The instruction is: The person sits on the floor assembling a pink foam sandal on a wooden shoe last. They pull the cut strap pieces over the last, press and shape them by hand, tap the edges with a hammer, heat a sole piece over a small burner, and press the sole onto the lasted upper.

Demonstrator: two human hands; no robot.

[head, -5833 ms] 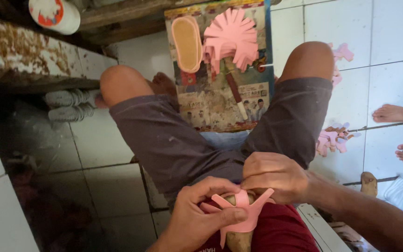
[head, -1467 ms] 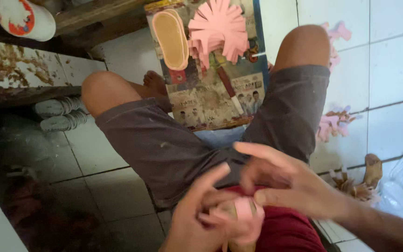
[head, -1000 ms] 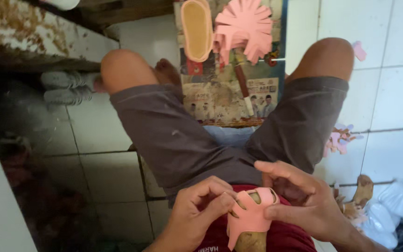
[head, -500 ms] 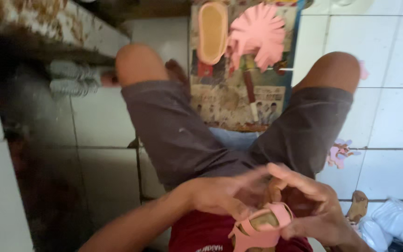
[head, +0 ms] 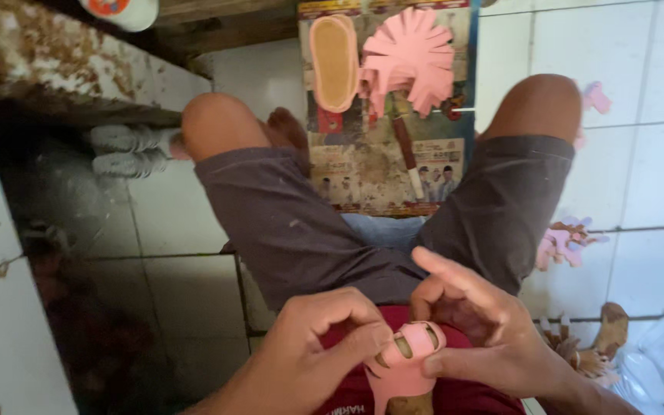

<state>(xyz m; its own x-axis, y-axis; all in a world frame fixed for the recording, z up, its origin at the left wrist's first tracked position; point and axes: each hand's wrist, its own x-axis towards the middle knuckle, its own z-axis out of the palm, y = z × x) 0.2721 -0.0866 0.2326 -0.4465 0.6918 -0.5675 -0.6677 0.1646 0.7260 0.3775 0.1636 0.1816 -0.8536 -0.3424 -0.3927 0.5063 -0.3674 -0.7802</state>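
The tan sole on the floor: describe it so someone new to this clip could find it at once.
Start at the printed sheet spread on the white tiled floor between the seated person's knees. At its far left corner lies the tan sole, flat and lengthwise. Beside it is a fan of pink cut pieces; the sole alone is a plain tan oval with a pink edge.

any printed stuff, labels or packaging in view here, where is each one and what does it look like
Printed poster sheet: flat on the tiled floor between the knees, rectangular, worn and stained, red band on top, small pictures of people low down; a tan sole and a fan of pink pieces lie on it.
Round container: top left edge on the rusty ledge, white with a red-orange label, mostly cut off.
Printing on the red shirt: bottom edge, white, barely in view.
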